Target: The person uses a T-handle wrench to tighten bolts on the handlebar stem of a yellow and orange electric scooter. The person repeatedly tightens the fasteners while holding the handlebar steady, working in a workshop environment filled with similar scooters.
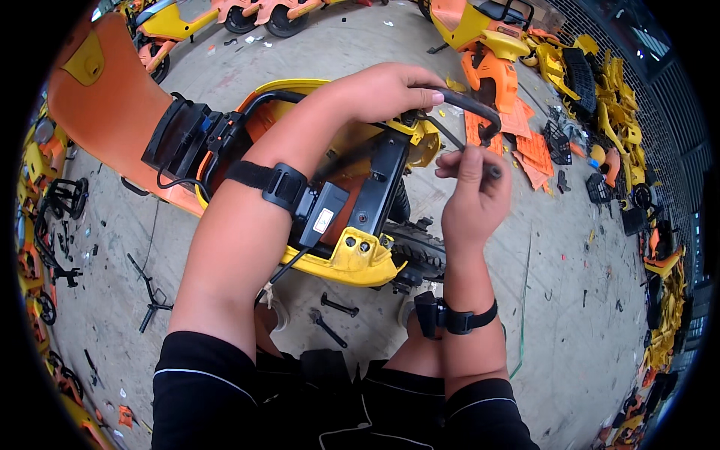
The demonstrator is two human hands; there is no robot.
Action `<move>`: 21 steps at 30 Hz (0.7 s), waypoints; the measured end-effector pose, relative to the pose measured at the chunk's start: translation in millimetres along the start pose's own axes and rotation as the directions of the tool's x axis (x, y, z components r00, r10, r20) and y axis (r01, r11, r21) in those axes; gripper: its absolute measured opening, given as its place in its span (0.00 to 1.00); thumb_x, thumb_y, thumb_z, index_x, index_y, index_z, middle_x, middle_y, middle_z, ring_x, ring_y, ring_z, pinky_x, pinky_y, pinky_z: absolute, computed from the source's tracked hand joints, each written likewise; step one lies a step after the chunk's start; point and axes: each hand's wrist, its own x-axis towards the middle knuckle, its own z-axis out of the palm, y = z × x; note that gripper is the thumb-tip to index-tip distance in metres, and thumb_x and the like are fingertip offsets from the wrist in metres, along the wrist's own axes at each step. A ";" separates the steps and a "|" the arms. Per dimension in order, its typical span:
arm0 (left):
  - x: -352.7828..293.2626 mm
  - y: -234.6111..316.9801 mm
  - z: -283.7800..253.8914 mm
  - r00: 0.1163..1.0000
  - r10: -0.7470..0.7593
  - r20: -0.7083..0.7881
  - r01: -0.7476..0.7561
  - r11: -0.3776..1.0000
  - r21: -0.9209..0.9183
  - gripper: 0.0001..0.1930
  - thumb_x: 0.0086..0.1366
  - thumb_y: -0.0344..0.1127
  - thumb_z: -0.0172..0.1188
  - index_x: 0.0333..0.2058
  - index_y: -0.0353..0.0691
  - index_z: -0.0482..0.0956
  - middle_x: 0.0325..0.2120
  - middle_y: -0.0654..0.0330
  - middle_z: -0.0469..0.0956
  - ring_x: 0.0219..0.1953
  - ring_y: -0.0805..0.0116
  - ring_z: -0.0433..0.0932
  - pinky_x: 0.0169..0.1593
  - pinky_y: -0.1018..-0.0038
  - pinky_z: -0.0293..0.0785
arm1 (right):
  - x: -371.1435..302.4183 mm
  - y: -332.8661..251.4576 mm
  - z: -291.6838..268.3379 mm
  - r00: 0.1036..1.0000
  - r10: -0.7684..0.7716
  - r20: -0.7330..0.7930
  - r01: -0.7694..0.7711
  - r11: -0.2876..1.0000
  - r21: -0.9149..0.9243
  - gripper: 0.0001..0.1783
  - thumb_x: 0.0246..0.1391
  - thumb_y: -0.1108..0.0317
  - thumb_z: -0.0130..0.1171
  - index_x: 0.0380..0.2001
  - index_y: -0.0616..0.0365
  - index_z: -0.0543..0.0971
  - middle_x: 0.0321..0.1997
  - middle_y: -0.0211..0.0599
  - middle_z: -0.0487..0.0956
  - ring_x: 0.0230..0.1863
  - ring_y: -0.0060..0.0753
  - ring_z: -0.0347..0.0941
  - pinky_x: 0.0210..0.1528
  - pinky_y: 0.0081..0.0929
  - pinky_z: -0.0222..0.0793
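In front of me stands a partly stripped scooter body with yellow trim (pixel 358 264) and an exposed black frame. My left hand (pixel 394 88) reaches over it and closes on the black curved tube (pixel 476 107) at its right end; some fingers are hidden. My right hand (pixel 478 187) is closed, fingers and thumb pinching a thin dark rod-shaped tool (pixel 448 133). The rod slants up and left from my fingers to the yellow bracket (pixel 424 135) beneath my left hand. Its tip is hard to make out there.
An orange seat panel (pixel 112 82) is tipped up at the left. Below the scooter, two dark wrenches (pixel 328 328) lie on the concrete. A black tyre (pixel 412 251) shows under the frame. Piles of yellow and orange panels (pixel 622 120) line the right side. Another scooter (pixel 484 45) stands behind.
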 end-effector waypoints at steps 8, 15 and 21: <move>0.7 -1.1 1.7 1.000 0.006 0.005 -0.006 1.000 -0.005 0.21 0.72 0.44 0.60 0.57 0.39 0.78 0.43 0.62 0.82 0.46 0.74 0.76 0.54 0.73 0.72 | -18.0 5.6 -1.1 0.853 -0.365 0.373 0.506 0.757 -0.414 0.18 0.47 0.70 0.76 0.39 0.62 0.80 0.33 0.40 0.84 0.33 0.40 0.83 0.36 0.30 0.79; 0.8 1.7 2.3 1.000 -0.012 0.007 0.012 0.998 -0.061 0.20 0.73 0.44 0.59 0.57 0.40 0.78 0.43 0.62 0.81 0.46 0.74 0.76 0.55 0.73 0.72 | -9.9 -4.3 11.8 0.694 -0.521 0.497 0.719 0.545 -0.431 0.20 0.43 0.70 0.76 0.39 0.63 0.80 0.29 0.37 0.80 0.30 0.40 0.80 0.30 0.31 0.75; -1.0 1.8 1.1 1.000 -0.010 -0.014 0.010 1.000 0.012 0.22 0.72 0.46 0.59 0.57 0.38 0.78 0.43 0.61 0.82 0.47 0.73 0.78 0.54 0.72 0.73 | -11.8 -4.1 14.2 0.740 -0.436 0.512 0.668 0.564 -0.485 0.18 0.44 0.67 0.75 0.38 0.61 0.81 0.28 0.37 0.81 0.29 0.38 0.79 0.28 0.31 0.74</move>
